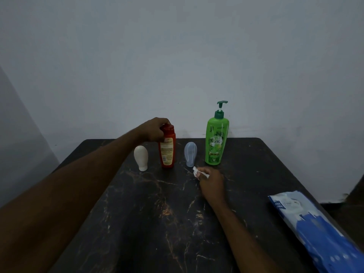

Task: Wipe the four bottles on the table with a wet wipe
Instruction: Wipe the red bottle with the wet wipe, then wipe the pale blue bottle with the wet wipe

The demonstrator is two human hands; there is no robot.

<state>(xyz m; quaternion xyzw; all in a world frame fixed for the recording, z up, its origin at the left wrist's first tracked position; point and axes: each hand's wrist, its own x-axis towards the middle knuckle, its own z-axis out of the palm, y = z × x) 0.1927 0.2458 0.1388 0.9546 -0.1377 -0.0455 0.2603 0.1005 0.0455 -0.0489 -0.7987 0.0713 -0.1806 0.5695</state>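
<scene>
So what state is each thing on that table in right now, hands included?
red bottle: upright, cap gripped by left hand.
white bottle: standing cap-down, untouched.
pale blue bottle: standing cap-down, untouched.
green pump bottle: upright, untouched.
wet wipe: crumpled, pinched in right hand.
wipes pack: lying flat, untouched.

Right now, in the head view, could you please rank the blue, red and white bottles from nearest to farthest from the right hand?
1. Blue bottle, just beyond the right hand.
2. Red bottle, farther left.
3. White bottle, leftmost.
</scene>
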